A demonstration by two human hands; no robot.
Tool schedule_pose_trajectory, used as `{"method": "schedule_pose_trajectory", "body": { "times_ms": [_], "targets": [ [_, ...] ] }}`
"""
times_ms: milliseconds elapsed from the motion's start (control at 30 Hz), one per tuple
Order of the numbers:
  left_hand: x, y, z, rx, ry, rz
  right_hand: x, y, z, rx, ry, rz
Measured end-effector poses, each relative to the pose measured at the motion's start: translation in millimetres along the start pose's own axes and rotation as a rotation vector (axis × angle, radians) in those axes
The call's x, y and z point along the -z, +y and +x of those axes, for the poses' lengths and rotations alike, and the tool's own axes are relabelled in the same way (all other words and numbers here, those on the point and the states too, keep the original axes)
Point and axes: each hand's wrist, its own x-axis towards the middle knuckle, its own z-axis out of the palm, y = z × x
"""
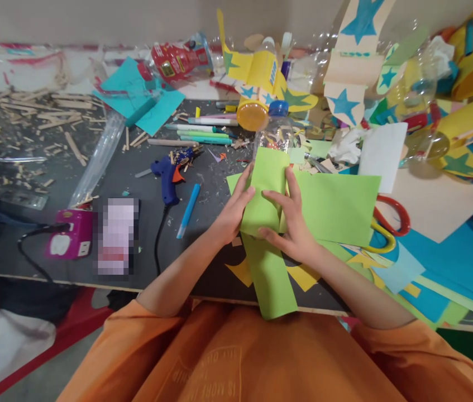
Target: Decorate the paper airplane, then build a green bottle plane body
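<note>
A clear plastic bottle (273, 135) with a blue cap lies with its cap pointing away from me. Light green paper (264, 192) covers its near part. My left hand (236, 211) grips the paper-covered bottle from the left, thumb on top. From the right, my right hand (290, 218) presses the paper against it, thumb and fingers spread over the surface. A green strip (270, 279) hangs toward me past the table edge. Beneath and to the right lies a larger green sheet (337, 206). The bottle's lower end is hidden by the paper.
To the left are a blue glue gun (168, 176), a blue marker (189, 209), a magenta power adapter (71, 233) and a blurred-out flat object (116, 235). Scissors (391, 215) with red and yellow handles lie right. Wood sticks (56, 114), paper scraps and decorated bottles crowd the back.
</note>
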Motion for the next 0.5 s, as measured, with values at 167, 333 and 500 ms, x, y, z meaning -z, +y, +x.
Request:
{"method": "schedule_pose_trajectory", "body": {
  "times_ms": [167,333,500],
  "targets": [
    [-2.1,-4.4,0.3,-0.109,0.004,0.186,1.5,1.0,0.5,-0.003,0.023,0.043],
    [-6.8,-3.1,-1.1,-0.036,0.045,0.015,-4.0,4.3,-2.3,-0.080,-0.028,0.077],
    [-6.1,1.5,-0.1,0.158,0.114,-0.238,-7.6,5.8,-2.9,-0.148,-0.045,0.215]
  ]
}}
